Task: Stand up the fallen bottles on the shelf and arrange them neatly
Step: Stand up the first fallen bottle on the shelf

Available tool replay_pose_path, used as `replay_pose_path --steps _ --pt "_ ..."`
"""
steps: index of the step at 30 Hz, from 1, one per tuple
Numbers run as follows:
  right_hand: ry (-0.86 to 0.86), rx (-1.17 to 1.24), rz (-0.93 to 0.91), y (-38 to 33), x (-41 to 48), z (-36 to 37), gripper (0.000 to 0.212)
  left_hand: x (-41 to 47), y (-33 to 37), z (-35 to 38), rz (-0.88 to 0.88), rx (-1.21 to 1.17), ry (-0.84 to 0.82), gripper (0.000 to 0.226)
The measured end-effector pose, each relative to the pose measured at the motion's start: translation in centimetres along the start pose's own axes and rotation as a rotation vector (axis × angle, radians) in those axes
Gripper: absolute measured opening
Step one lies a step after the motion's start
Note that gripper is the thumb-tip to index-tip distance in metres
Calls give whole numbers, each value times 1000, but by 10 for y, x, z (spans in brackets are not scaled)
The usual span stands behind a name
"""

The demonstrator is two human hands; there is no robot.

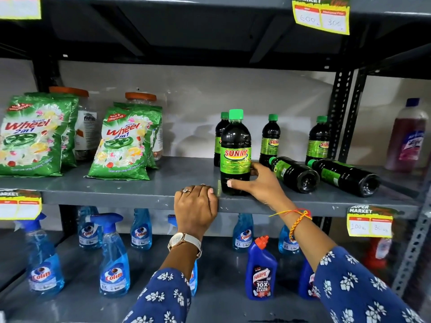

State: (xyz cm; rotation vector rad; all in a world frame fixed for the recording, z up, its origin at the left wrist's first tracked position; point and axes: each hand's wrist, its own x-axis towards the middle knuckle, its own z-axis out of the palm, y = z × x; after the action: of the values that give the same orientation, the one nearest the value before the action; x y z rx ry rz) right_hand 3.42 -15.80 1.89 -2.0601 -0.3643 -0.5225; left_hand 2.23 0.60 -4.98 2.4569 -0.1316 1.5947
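Note:
A dark Sunny bottle (235,145) with a green cap stands upright near the front edge of the grey shelf (140,187). My right hand (258,183) wraps around its lower part from the right. Three more Sunny bottles stand upright behind: one (219,136) right behind it, one (270,141) in the middle, one (318,141) at the right. Two bottles lie on their sides, bases toward me: one (295,173) next to my right hand and one (345,177) further right. My left hand (196,206) rests curled over the shelf's front edge, holding no bottle.
Green Wheel detergent packs (126,141) and orange-lidded jars (140,99) fill the shelf's left part. A pink bottle (408,141) stands beyond the upright post (338,113) at the right. Below are blue Colin spray bottles (114,259) and a Harpic bottle (261,271). Price tags hang on shelf edges.

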Motion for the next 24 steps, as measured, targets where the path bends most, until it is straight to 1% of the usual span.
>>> replay_pose_path --steps 12,15,17,18,19,20,21,22,24 --pt "-26 4 -1 -6 -9 -3 61 -1 1 -1 -3 14 -39 37" --pt "-29 33 18 -8 -12 -8 70 -2 3 -1 8 -9 -24 38" --pt "67 99 40 -7 -12 -21 77 -2 2 -1 -38 -58 35 40" --pt "151 99 29 -5 -11 -32 77 -4 3 -1 -65 -95 97 41" --pt "247 56 4 -2 -8 -46 72 -5 5 -1 -61 -130 166 42" --pt "335 -27 -17 1 -2 -62 63 -7 11 -1 -10 -148 226 41" --pt "394 -130 -22 3 5 -76 55 -9 21 -2 77 -155 263 38" --pt "419 -231 -11 4 12 -91 47 -10 36 -2 183 -164 268 35" --pt "363 -387 19 -1 22 -113 34 -7 71 1 349 -188 191 31"
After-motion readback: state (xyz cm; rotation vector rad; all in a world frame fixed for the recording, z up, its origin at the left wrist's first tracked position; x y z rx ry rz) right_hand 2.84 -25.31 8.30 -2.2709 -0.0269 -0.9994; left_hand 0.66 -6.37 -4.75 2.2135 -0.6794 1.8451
